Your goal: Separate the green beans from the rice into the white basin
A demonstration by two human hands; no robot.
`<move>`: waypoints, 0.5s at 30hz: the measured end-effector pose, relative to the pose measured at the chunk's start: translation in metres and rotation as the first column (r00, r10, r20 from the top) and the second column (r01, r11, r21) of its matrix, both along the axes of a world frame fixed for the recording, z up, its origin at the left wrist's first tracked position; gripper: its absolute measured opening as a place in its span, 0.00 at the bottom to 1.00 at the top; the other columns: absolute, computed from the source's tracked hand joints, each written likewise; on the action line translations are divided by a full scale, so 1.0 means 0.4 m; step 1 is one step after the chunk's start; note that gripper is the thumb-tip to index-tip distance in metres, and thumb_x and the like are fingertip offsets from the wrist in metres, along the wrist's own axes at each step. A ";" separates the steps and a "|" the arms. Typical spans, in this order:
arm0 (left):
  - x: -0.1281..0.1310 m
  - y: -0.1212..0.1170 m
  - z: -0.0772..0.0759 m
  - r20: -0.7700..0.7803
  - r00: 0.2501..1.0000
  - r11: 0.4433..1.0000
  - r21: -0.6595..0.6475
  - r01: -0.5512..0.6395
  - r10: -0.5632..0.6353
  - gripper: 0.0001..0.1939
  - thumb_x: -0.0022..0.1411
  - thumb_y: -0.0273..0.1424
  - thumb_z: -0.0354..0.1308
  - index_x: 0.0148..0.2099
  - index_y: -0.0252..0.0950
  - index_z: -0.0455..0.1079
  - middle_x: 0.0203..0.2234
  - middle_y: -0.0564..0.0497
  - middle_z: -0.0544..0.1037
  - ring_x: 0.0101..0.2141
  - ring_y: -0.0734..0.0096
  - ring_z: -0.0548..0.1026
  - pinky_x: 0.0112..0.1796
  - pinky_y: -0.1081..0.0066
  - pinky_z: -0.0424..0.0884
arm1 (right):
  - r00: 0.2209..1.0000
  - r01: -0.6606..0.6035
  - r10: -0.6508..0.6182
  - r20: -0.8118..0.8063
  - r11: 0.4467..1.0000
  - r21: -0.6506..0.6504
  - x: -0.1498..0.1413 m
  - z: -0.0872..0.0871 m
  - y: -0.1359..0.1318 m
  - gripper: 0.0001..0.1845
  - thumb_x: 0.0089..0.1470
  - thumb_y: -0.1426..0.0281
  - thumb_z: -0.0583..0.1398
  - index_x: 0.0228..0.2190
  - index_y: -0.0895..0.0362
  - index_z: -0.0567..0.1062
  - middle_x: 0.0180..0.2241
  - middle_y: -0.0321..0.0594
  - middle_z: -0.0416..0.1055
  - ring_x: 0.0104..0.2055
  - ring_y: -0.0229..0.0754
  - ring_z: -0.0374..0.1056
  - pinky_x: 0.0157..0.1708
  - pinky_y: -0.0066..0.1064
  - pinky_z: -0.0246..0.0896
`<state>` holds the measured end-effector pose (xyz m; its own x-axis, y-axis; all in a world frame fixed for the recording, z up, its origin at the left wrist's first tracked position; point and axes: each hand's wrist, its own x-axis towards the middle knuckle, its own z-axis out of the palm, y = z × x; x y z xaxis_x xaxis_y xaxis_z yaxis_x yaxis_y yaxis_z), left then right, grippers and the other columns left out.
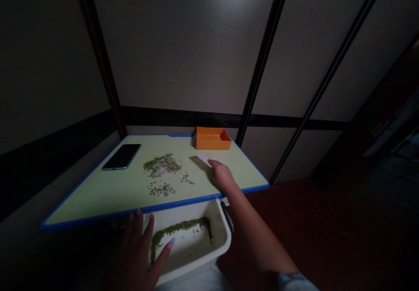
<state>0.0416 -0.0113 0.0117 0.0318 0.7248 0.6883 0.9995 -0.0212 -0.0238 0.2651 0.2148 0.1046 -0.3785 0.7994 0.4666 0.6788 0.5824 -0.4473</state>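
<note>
My right hand (221, 175) rests on the pale table (98, 190) and pinches a small white card (203, 157) that lies flat on the top. Green seeds mixed with white grains (161, 166) are scattered in small heaps left of the card. My left hand (140, 247) grips the near left rim of a white tub (209, 256) held just below the table's front edge, fingers wrapped over the rim. More green seeds (178, 231) lie in a curved line inside the tub.
A dark phone (121, 156) lies flat on the table's left part. An orange open box (212, 138) stands at the far edge. The table has a blue rim. Grey wall panels with dark strips rise behind; dark red floor lies to the right.
</note>
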 end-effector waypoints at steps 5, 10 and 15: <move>0.000 -0.005 0.003 -0.013 1.000 1.000 -0.010 0.004 -0.004 0.38 0.63 0.48 0.49 0.67 0.28 0.52 0.65 0.24 0.58 0.65 0.36 0.56 0.51 0.46 0.72 | 0.979 0.050 -0.052 -0.197 0.999 -0.013 0.019 -0.009 0.000 0.25 0.53 0.81 0.53 0.51 0.56 0.75 0.51 0.47 0.77 0.52 0.49 0.73 0.54 0.38 0.64; 0.003 -0.013 0.007 0.010 1.000 1.000 -0.013 -0.001 0.002 0.39 0.64 0.49 0.47 0.68 0.29 0.50 0.66 0.25 0.55 0.66 0.37 0.54 0.52 0.46 0.72 | 0.906 0.000 -0.001 -0.424 1.000 -0.002 0.036 -0.018 -0.016 0.17 0.57 0.72 0.52 0.46 0.54 0.74 0.41 0.43 0.79 0.41 0.48 0.74 0.44 0.36 0.66; 0.010 -0.014 0.012 0.033 0.999 1.000 -0.024 -0.010 0.011 0.39 0.64 0.49 0.46 0.68 0.30 0.50 0.66 0.26 0.56 0.66 0.37 0.55 0.52 0.45 0.71 | 0.780 -0.085 0.054 -0.623 0.996 -0.020 0.042 -0.030 -0.001 0.12 0.57 0.62 0.54 0.38 0.55 0.72 0.34 0.40 0.75 0.37 0.44 0.70 0.38 0.32 0.65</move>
<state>0.0458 -0.0169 0.0167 0.0013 0.7412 0.6713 0.9999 -0.0107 0.0099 0.2818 0.2143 0.0924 -0.0736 0.8080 0.5846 0.2029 0.5860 -0.7845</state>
